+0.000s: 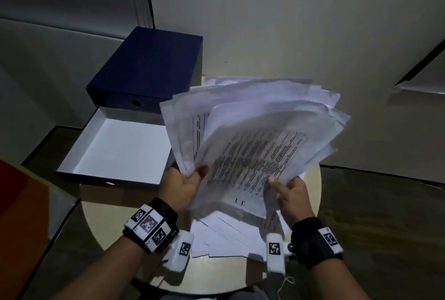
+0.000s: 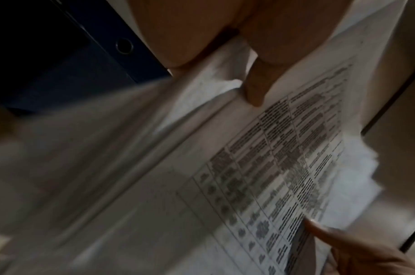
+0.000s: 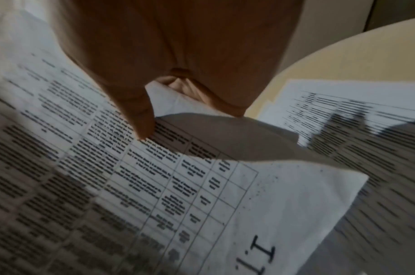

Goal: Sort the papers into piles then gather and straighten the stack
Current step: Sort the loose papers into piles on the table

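Observation:
A loose, fanned bundle of printed papers (image 1: 260,136) is held up above the round table (image 1: 108,213). My left hand (image 1: 186,183) grips its lower left corner, thumb on top. My right hand (image 1: 290,191) pinches the lower right edge of the top sheet, a printed table. In the left wrist view the thumb (image 2: 255,87) presses on the printed sheet (image 2: 284,158). In the right wrist view the thumb (image 3: 140,119) lies on the same sheet (image 3: 154,186). More papers (image 1: 226,237) lie spread on the table under the bundle.
A dark blue box lid (image 1: 147,68) sits at the table's far left, leaning over the open box base (image 1: 115,150) with its white inside. A wall stands close behind the table. The dark floor (image 1: 385,215) lies to the right.

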Demonstrator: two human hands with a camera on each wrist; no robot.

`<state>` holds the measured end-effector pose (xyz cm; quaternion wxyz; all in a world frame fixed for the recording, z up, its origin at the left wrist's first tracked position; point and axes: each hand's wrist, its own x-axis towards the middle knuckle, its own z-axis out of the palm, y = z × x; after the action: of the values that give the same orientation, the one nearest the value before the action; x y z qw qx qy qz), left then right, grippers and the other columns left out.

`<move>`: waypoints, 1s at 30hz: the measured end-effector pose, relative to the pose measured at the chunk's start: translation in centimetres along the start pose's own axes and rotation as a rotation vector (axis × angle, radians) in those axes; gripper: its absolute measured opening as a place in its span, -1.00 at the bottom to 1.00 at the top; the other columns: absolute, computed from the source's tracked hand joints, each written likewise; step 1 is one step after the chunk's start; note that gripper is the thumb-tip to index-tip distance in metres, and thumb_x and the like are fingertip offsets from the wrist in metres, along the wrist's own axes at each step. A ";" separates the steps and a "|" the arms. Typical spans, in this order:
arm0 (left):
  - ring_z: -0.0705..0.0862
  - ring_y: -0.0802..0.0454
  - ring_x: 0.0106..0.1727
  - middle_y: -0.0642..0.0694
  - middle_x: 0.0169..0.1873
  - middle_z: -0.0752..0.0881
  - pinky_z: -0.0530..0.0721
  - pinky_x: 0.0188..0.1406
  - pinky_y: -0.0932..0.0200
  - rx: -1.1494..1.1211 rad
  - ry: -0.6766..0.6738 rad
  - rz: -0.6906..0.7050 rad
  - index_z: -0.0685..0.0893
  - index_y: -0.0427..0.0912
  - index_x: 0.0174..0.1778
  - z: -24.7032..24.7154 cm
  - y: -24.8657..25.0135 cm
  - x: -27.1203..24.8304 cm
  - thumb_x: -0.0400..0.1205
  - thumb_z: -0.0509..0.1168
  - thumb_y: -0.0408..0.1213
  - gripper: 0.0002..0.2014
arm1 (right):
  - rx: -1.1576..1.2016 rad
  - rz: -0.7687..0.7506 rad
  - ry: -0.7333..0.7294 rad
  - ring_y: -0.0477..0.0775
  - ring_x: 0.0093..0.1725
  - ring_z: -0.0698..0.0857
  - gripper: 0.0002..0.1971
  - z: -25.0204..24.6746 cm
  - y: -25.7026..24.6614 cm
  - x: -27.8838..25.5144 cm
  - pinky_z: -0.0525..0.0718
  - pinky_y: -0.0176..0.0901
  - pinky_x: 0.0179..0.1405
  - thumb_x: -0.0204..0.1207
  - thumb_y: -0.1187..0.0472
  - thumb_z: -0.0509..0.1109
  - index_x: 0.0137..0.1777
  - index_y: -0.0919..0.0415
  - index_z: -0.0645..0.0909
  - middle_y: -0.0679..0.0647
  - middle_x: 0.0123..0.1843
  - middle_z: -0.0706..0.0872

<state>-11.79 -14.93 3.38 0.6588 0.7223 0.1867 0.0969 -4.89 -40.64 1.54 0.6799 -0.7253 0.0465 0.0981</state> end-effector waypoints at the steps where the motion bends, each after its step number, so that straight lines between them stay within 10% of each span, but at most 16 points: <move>1: 0.73 0.17 -0.08 0.10 -0.14 0.75 0.65 -0.04 0.24 -0.012 -0.012 -0.033 0.67 -0.11 -0.01 0.3 -0.1 0.1 0.56 0.48 -0.27 -0.85 | 0.025 -0.008 -0.020 -0.14 -0.27 0.77 -0.89 -0.3 -0.2 -0.1 0.65 -0.31 -0.17 0.55 0.30 0.48 -0.10 0.35 0.64 -0.06 -0.29 0.82; 4: 0.66 0.27 0.14 0.10 0.07 0.67 0.51 0.14 0.39 -0.063 -0.136 -0.172 0.62 -0.14 0.27 1.1 -1.3 -0.5 0.58 0.46 -0.27 -0.66 | -0.017 0.054 -0.017 -0.05 0.08 0.82 -0.73 -0.8 1.0 -0.6 0.71 -0.12 0.17 0.52 0.34 0.51 0.22 0.26 0.70 0.00 0.08 0.87; 6: 0.76 0.34 -0.08 0.01 -0.03 0.74 0.65 -0.15 0.46 -0.133 -0.156 -0.250 0.67 -0.11 0.07 1.8 -3.5 -0.4 0.60 0.42 -0.41 -0.82 | -0.083 0.141 0.001 0.01 0.09 0.80 -0.64 -0.6 3.0 -1.0 0.70 -0.03 0.19 0.49 0.28 0.56 0.27 0.27 0.66 0.01 0.12 0.84; 10: 0.69 -0.05 0.05 -0.09 0.06 0.75 0.70 -0.04 0.24 -0.230 -0.168 -0.313 0.77 0.02 -0.03 2.8 -5.1 0.3 0.65 0.33 -0.29 -0.85 | -0.110 0.292 0.056 0.09 0.01 0.77 -0.63 0.1 6.1 -1.0 0.72 -0.01 0.08 0.48 0.14 0.59 0.20 0.31 0.68 0.08 0.03 0.82; 12: 0.68 -0.02 -0.11 -0.14 -0.08 0.72 0.66 -0.25 0.28 -0.205 -0.194 -0.266 0.76 -0.13 -0.12 3.2 -5.0 0.5 0.64 0.28 -0.28 -0.86 | -0.161 0.307 0.108 -0.02 -0.24 0.65 -0.76 0.4 6.0 -0.8 0.59 -0.19 -0.23 0.52 0.03 0.55 -0.07 0.20 0.66 -0.03 -0.22 0.71; 16: 0.72 0.26 0.07 0.08 0.01 0.78 0.64 0.01 0.44 0.087 -0.269 0.107 0.74 0.08 0.11 4.5 -3.9 -0.6 0.68 0.34 -0.29 -0.82 | -0.204 0.275 0.218 0.05 -0.22 0.56 -0.63 -0.5 5.6 -0.5 0.49 -0.16 -0.13 0.57 -0.09 0.46 -0.34 0.08 0.47 -0.03 -0.39 0.55; 20: 0.65 0.33 -0.14 0.13 -0.13 0.74 0.52 -0.21 0.44 0.315 -0.291 0.148 0.66 0.13 -0.06 4.8 -5.7 -0.3 0.61 0.41 -0.24 -0.87 | -0.130 0.216 0.274 -0.05 -0.18 0.64 -0.86 -2.7 4.9 -0.8 0.51 -0.12 0.07 0.65 0.15 0.42 0.07 0.21 0.63 -0.06 -0.18 0.69; 26: 0.63 -0.08 0.27 -0.18 0.39 0.54 0.60 0.25 0.12 0.482 0.040 -0.387 0.55 -0.14 0.36 2.2 -12.2 2.1 0.62 0.37 -0.13 -0.60 | -0.113 0.394 0.343 0.21 0.17 0.60 -0.57 -5.3 7.7 -0.1 0.53 0.11 0.37 0.61 0.15 0.47 0.28 0.40 0.40 0.23 0.18 0.65; 30: 0.61 -0.21 0.36 -0.19 0.42 0.58 0.53 0.24 0.12 0.480 -0.082 -0.567 0.37 -0.21 0.55 2.2 -13.1 2.7 0.65 0.30 -0.06 -0.42 | -0.273 0.531 0.240 0.30 -0.02 0.64 -0.68 -4.7 9.9 0.1 0.60 0.05 0.01 0.67 0.19 0.38 0.24 0.39 0.41 0.26 -0.05 0.64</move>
<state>-10.38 -15.02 -10.12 0.4783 0.7792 0.3700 -0.1648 -6.43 -46.02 -7.85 0.5166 -0.7787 0.3002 0.1913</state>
